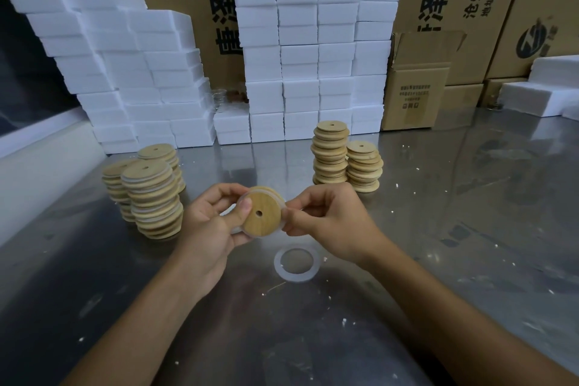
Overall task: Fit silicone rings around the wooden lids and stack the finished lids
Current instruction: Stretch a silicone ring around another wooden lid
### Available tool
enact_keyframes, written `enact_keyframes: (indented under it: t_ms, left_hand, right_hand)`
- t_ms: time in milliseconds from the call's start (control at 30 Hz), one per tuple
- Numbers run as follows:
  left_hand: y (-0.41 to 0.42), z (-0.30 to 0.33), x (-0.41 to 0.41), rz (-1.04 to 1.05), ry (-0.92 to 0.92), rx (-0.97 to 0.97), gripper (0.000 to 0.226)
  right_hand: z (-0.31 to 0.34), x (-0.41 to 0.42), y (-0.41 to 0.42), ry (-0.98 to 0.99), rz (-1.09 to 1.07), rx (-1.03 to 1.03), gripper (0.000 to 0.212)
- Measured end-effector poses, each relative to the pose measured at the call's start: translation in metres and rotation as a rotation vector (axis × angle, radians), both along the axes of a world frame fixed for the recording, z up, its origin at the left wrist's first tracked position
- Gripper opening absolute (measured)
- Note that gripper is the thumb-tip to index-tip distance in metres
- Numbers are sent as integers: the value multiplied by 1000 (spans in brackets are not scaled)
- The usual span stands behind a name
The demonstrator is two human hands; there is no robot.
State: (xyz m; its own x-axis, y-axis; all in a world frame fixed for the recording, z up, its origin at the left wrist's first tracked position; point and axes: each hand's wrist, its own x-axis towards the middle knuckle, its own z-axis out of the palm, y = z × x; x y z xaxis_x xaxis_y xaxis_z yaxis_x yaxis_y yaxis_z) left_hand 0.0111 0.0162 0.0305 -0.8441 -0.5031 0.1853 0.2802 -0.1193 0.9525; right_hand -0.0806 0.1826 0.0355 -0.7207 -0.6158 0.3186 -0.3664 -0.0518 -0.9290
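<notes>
Lid (258, 218) held upright between both hands, left fingers (242, 207) and right fingers (289, 213) pinching opposite edges, silicone ring (283, 201) part-seated. Finished stack (153, 197) nearer left hand (213, 222).

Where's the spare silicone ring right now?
In the head view the loose silicone ring lies flat on the metal table, near centre, just below the wooden lid held by both hands, between the forearms.

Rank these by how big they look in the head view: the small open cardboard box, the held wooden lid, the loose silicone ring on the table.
1. Small open brown cardboard box.
2. Round wooden lid and white silicone ring look alike; unranked.
</notes>
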Motion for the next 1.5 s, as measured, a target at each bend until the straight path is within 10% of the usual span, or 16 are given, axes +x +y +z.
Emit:
enact_keyframes:
  t_ms: [800,1100,1367,1500]
  left_hand:
    - [13,4,1,48,-80,60,17]
    - [21,3,3,66,-49,-248,18]
    - [15,1,1,33,4,101,10]
    - [13,-1,2,34,-28,-270,47]
  right_hand:
    - [-11,2,-8,32,3,-105,23]
    - [-18,0,-8,234,-19,-54,12]
    - [-15,3,-12,-14,-72,-115,17]
    - [-13,2,-13,-182,-110,-176,16]
